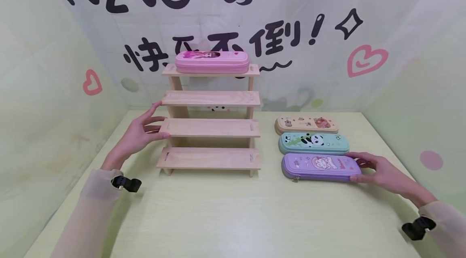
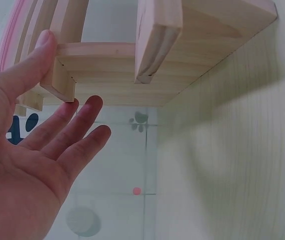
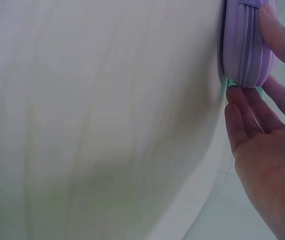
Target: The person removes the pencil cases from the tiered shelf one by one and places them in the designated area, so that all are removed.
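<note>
A four-tier wooden display stand (image 1: 209, 127) stands left of centre, with a pink pencil case (image 1: 212, 62) on its top tier. My left hand (image 1: 142, 128) holds the stand's left end, thumb on the second tier from the bottom and index finger reaching the tier above. In the left wrist view the other fingers of my left hand (image 2: 37, 145) spread beside the shelf ends. On the right, my right hand (image 1: 380, 172) grips the right end of a purple pencil case (image 1: 320, 167), thumb on its near zipped side (image 3: 247, 45) and fingers around the far side.
Behind the purple case lie a mint panda pencil case (image 1: 314, 143) and a beige pencil case (image 1: 307, 124), in a row on the pale wooden table (image 1: 218, 213). A printed cloth backdrop (image 1: 313, 88) rises behind the table, with walls at both sides.
</note>
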`<control>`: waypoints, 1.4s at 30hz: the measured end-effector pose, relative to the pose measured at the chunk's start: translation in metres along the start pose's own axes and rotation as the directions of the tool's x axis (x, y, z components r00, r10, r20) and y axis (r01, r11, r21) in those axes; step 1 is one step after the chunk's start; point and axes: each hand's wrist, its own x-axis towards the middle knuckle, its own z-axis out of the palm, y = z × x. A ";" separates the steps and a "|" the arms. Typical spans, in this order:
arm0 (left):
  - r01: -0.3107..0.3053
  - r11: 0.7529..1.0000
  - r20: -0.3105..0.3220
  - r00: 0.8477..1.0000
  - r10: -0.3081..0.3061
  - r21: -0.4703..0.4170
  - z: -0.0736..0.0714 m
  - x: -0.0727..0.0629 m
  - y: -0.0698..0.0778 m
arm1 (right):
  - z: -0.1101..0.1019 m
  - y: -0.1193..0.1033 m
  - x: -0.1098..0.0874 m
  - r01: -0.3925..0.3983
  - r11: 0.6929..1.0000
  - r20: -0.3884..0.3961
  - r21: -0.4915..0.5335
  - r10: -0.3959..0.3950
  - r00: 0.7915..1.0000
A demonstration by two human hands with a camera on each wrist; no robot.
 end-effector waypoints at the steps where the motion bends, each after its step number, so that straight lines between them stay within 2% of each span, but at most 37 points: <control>1: -0.003 1.000 -0.001 1.000 0.003 -0.001 0.000 0.000 0.000 | 0.000 0.000 0.000 0.004 1.000 0.001 0.001 -0.004 1.000; 8: -0.012 1.000 0.008 1.000 0.012 -0.018 -0.001 0.002 0.002 | 0.002 0.005 -0.001 0.005 1.000 -0.026 0.006 -0.005 1.000; 17: -0.002 1.000 0.019 1.000 0.002 -0.021 0.000 0.003 0.002 | 0.004 0.003 -0.004 -0.019 1.000 -0.006 0.003 0.019 1.000; 37: -0.022 1.000 -0.002 1.000 0.022 -0.015 0.001 0.001 -0.003 | 0.002 0.004 -0.003 -0.010 1.000 -0.008 -0.002 0.010 1.000; 42: -0.022 1.000 -0.002 1.000 0.022 -0.013 0.001 0.000 -0.002 | -0.001 0.004 -0.005 0.022 1.000 -0.096 -0.008 -0.022 0.995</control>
